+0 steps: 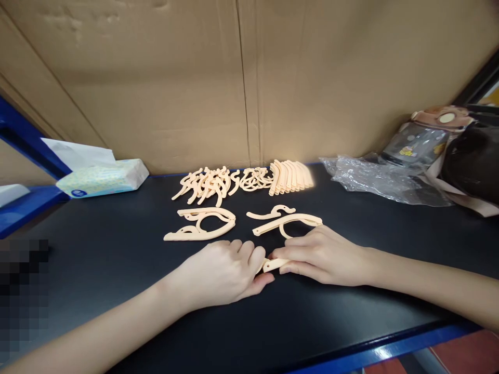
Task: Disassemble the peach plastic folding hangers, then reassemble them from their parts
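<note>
Near the middle of the table, my left hand [230,274] is closed on a beige plastic piece, most of it hidden by the fingers. My right hand [325,255] pinches a beige hanger arm [274,265] with a small hole near its end, and this end meets the piece in the left hand. Just behind lie a folded travel hanger [195,236] on the left and a second folded hanger [268,225] on the right, partly covered by my right hand. A loose curved hanger arm [260,214] lies behind that second one.
At the back are a heap of curved hanger pieces [212,182], several thin rounded pieces [255,179] and a neat row of hanger arms [290,176]. A tissue pack [105,179] stands left. Clear plastic wrap [374,179], a bottle [417,140] and a dark bag [473,161] are right.
</note>
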`<state>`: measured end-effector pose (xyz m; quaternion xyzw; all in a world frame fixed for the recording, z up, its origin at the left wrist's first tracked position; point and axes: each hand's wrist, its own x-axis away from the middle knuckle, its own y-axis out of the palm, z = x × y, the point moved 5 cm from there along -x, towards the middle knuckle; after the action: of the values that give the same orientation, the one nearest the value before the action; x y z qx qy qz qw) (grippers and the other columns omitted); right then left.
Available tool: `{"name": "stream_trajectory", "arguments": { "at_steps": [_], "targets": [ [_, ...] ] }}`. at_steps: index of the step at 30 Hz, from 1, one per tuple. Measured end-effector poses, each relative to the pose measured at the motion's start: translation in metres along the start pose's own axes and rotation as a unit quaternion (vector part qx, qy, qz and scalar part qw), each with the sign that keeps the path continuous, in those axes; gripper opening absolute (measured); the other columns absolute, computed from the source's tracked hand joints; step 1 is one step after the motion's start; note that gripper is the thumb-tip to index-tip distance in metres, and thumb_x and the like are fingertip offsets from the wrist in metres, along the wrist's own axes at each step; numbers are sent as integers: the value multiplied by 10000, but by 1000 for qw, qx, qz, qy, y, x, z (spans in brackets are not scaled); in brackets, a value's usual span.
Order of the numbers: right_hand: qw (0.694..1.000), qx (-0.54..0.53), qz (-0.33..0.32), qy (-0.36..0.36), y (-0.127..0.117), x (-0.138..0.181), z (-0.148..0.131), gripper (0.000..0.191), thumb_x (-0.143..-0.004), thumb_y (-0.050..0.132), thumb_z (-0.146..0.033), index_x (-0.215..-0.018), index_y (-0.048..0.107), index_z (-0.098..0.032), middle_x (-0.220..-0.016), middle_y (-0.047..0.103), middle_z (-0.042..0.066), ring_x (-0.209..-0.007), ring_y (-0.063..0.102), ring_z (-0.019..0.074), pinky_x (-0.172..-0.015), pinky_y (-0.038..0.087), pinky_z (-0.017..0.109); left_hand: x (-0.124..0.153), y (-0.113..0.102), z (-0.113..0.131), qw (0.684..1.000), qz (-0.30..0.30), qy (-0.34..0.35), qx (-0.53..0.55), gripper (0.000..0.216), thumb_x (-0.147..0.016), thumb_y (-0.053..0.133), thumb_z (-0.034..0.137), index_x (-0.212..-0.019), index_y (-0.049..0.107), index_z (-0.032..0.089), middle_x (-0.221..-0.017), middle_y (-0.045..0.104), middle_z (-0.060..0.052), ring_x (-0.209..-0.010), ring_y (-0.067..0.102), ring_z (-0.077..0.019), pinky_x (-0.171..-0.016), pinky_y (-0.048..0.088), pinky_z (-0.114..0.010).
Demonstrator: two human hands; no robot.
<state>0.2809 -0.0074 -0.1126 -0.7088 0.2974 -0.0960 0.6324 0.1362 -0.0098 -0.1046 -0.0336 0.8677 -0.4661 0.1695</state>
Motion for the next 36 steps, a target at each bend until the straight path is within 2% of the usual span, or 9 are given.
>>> {"name": "stream_trajectory", "arguments": {
  "at_steps": [12,27,36],
  "targets": [
    [1000,21,-3,-1,3,0,0,380,-980,339,-377,-1188,589,-182,-761,626,14,-656,544,105,-550,334,223,1,-1,1,1000,2,4,10,328,-939,312,378,-706,435,184,-529,488,27,-396,485,-132,-391,292,-275],
    [999,41,-3,-2,3,0,0,368,-981,335,-377,-1172,594,-198,-727,604,2,-610,518,91,-527,310,219,2,0,2,999,-14,10,28,314,-941,331,363,-701,430,186,-530,502,26,-389,481,-128,-392,284,-275],
    [996,85,8,-39,1,0,-5,346,-986,326,-355,-1100,603,-182,-713,587,-8,-559,495,85,-501,289,248,2,4,3,996,-43,6,78,266,-948,344,314,-732,430,184,-562,522,23,-398,484,-128,-401,287,-270]
  ]
}}
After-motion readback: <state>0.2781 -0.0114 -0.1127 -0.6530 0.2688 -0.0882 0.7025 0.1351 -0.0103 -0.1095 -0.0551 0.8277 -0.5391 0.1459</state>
